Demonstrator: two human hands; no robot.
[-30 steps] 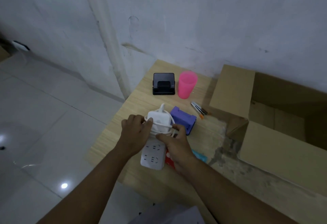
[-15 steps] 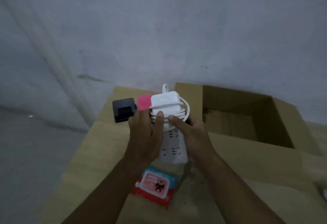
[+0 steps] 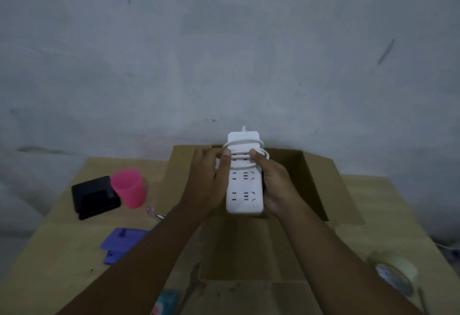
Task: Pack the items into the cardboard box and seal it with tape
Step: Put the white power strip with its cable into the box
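cardboard box [image 3: 311, 187]: open, flaps out, at twelve o'clock on the table [image 3: 398, 215], against the wall. what i can see of the inside looks bare, though the strip and hands hide part of it.

power strip [image 3: 245, 191]: white, sockets facing me, its cord [image 3: 245, 143] wound round the far end. it is held in the air over the box mouth, long axis running six to twelve o'clock, and is not yet inside.

left hand [image 3: 206, 182]: curled round the strip's nine o'clock edge, thumb pressed on the cord turns.

right hand [image 3: 276, 185]: curled round the three o'clock edge, thumb also on the cord.

waiting, at nine o'clock from the box: pink cup [image 3: 129, 191], upright; black stand [image 3: 94, 197] just beside it at its nine o'clock; purple item [image 3: 122, 242], flat, nearer me. a packet [image 3: 166, 302] is cut off at six o'clock.

tape roll [image 3: 395, 272]: on the table at four o'clock, untouched.

step in hand, as i judge it: first item going in, packing barely begun.

next move calls for: lowering the strip flat to the box floor, thumbs kept on the cord so the turns do not spring loose, then letting go with both hands and reaching toward nine o'clock for the cup.
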